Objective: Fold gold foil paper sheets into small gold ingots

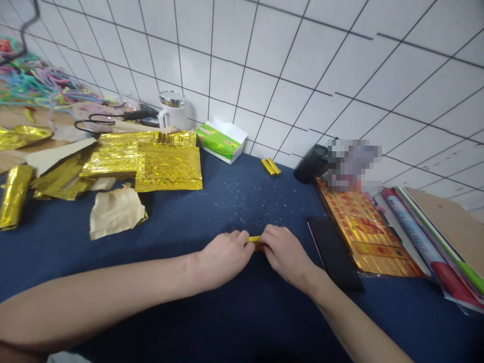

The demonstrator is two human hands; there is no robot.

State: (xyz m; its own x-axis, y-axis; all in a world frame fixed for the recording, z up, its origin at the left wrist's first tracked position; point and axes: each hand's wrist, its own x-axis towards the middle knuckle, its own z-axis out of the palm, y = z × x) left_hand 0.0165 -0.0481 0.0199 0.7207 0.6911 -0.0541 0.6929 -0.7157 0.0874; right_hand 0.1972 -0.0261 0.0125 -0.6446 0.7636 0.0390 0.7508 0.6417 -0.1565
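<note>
Folded strip [254, 240], pinched between the left hand [223, 257] and the right hand [283, 252]: gold foil paper, glossy, creased. Table cover [227, 212]: dark blue cloth, matt, dusted with fine specks. Foil sheets [168, 169]: metallic gold, shiny, embossed with a pattern. Loose scrap [115, 212]: tan paper, matt, crumpled. Mug [177, 118]: white, smooth, glossy, with a bright metal-looking lid. Tissue pack [217, 141]: green glossy plastic film. Phone [335, 252]: black, smooth, glossy. Wall tiles [302, 50]: white, smooth, slight sheen.
</note>
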